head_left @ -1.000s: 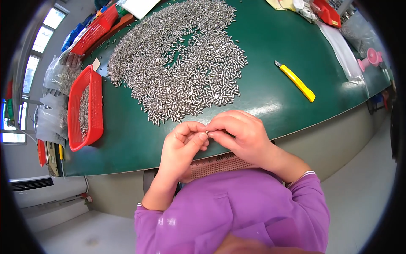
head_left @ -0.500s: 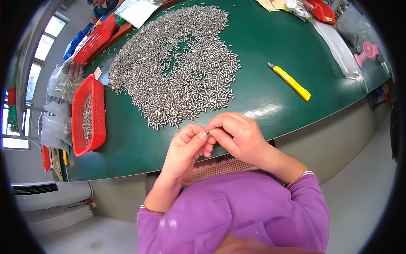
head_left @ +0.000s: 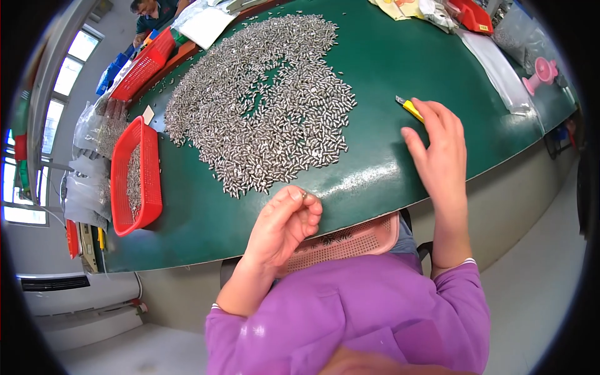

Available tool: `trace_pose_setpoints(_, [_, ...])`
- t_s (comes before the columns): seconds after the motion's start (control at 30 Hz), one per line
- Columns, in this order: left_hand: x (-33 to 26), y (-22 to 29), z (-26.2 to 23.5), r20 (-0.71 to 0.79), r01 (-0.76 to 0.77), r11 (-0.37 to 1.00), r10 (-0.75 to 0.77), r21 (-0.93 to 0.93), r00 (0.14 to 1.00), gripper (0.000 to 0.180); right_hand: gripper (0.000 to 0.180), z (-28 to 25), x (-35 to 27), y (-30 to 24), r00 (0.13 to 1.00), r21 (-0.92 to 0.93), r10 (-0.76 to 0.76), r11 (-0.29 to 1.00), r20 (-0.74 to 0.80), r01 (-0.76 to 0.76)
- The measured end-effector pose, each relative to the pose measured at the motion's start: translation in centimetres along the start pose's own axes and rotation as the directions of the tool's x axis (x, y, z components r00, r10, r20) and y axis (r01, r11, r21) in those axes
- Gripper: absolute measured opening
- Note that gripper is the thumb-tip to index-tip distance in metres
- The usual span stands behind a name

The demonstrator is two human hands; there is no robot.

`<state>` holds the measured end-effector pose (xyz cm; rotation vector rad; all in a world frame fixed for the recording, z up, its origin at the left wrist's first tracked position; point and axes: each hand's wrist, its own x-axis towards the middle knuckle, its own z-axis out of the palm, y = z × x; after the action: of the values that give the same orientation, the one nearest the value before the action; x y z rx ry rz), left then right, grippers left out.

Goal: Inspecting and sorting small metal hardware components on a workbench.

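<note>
A wide heap of small silver metal pieces (head_left: 269, 106) covers the green table (head_left: 387, 69). My left hand (head_left: 284, 225) sits at the near table edge, its fingertips pinched on one small metal piece (head_left: 304, 196). My right hand (head_left: 440, 147) lies flat over a yellow utility knife (head_left: 409, 107) to the right of the heap, fingers spread; only the knife's far end shows. A pink perforated basket (head_left: 350, 245) rests on my lap under the table edge.
A red basket (head_left: 134, 178) with metal pieces stands at the left edge, plastic bags (head_left: 87, 181) beside it. More red baskets (head_left: 147, 62) lie at the far left, where another person sits. A clear bag (head_left: 500, 72) and a pink object (head_left: 540, 72) are at right.
My hands were together at the table edge. The right hand has moved away to the right onto the yellow knife; the left stays, still pinching a piece.
</note>
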<state>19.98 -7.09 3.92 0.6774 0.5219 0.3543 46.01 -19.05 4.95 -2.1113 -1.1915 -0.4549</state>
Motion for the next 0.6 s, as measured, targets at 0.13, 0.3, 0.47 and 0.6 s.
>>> trace_pose_setpoints(0.13, [0.5,-0.1,0.4,0.013,0.058,0.994,-0.057,-0.090,0.998,0.024,0.039,0.9,-0.3,3.5,0.995,-0.086,0.062,0.995,0.082,-0.055])
trace_pose_setpoints(0.3, [0.9,-0.4,0.7,0.017,0.056,0.985,-0.054,-0.161,0.998,0.027,0.026,0.4,-0.2,2.1,0.988,0.169,0.123,0.976,0.090,-0.137])
trace_pose_setpoints(0.47, [0.8,-0.8,0.3,0.042,0.008,0.984,-0.001,-0.177,0.999,0.020,0.030,-1.7,-2.7,-3.9,0.937,0.682,-0.189,0.729,0.292,-0.065])
trace_pose_setpoints(0.6, [0.6,-1.3,0.9,-0.015,-0.103,0.987,0.102,-0.124,0.995,0.017,0.049,-1.5,-3.3,-5.9,0.825,0.658,-0.431,0.747,0.366,0.098])
